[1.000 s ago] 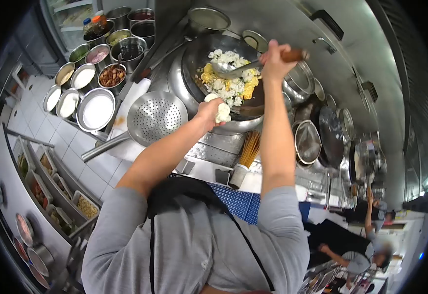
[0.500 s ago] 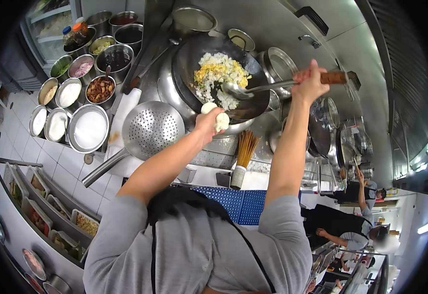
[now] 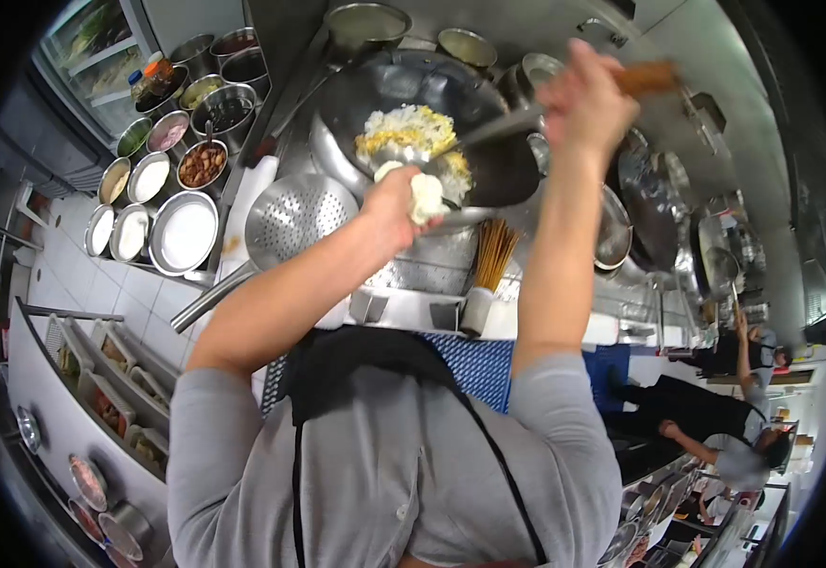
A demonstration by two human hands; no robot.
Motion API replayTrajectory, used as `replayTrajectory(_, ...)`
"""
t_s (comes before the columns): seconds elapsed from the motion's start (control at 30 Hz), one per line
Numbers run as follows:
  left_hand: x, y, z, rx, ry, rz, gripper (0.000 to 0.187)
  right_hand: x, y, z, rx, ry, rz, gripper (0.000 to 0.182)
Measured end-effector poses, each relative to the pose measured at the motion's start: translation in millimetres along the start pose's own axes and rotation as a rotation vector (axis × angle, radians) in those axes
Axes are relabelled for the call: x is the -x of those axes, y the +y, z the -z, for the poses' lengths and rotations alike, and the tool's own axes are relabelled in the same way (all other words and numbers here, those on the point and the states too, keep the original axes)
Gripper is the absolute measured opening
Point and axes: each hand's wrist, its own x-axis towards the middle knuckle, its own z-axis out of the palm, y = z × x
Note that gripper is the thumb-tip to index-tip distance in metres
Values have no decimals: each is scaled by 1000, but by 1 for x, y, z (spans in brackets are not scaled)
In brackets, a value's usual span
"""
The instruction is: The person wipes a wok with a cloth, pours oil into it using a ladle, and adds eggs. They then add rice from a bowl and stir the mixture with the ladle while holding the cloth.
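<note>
My right hand (image 3: 587, 102) is wrapped round a ladle (image 3: 500, 127), whose wooden grip sticks out beyond my fist, blurred by motion. The ladle's bowl end is down in a dark wok (image 3: 361, 93), among white rice and yellow egg (image 3: 411, 123). At the wok's near rim, my left hand (image 3: 394, 208) is closed on a bunched white cloth (image 3: 426, 198). Whatever part of the wok lies under the cloth is hidden. The wok tilts on the stove, with the food gathered on its left side.
Left of the wok lies a perforated strainer (image 3: 290, 216). Metal pots of ingredients, including one of white powder (image 3: 184, 235), stand farther left. A bamboo brush (image 3: 494, 256) stands close in front of the wok. Co-workers, one in a black apron (image 3: 706, 407), are at the right.
My right hand has moved up, and the ladle's bowl has shifted left into the food. The wok has tilted, and my left hand with the cloth has moved slightly along with it.
</note>
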Motion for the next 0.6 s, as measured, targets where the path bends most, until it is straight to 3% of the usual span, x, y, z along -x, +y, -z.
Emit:
replayTrajectory(0.07,-25,-31,30,26,-5,-128,18,-23,50,7,-6,45,69,29)
replayTrajectory(0.13,-41,-61,59,124,-36,-205,18,-32,21,-8,58,91,122,27)
replayTrajectory(0.2,11,-76,69,10,-54,-113,17,-43,-17,-13,129,96,81,26)
replayTrajectory(0.27,64,-57,35,16,-74,-51,14,-47,-52,-17,158,82,-30,26)
replayTrajectory(0.3,47,-48,43,95,-166,75,12,-37,-66,-17,140,66,-103,25)
replayTrajectory(0.33,49,-25,17,124,-162,26,11,-32,-70,-16,129,11,-110,26)
replayTrajectory(0.4,16,-14,-3,51,61,21,11,-21,-50,-9,266,35,16,26)
replayTrajectory(0.43,-8,-30,15,50,-9,-41,14,-29,-17,0,312,89,32,25)
replayTrajectory(0.47,-45,-53,44,41,-81,-100,16,-42,27,11,263,109,201,25)
replayTrajectory(0.5,-67,-60,55,26,-163,-165,18,-38,26,8,255,140,216,25)
replayTrajectory(0.6,-5,-84,58,63,-53,-156,15,-50,3,10,176,104,211,26)
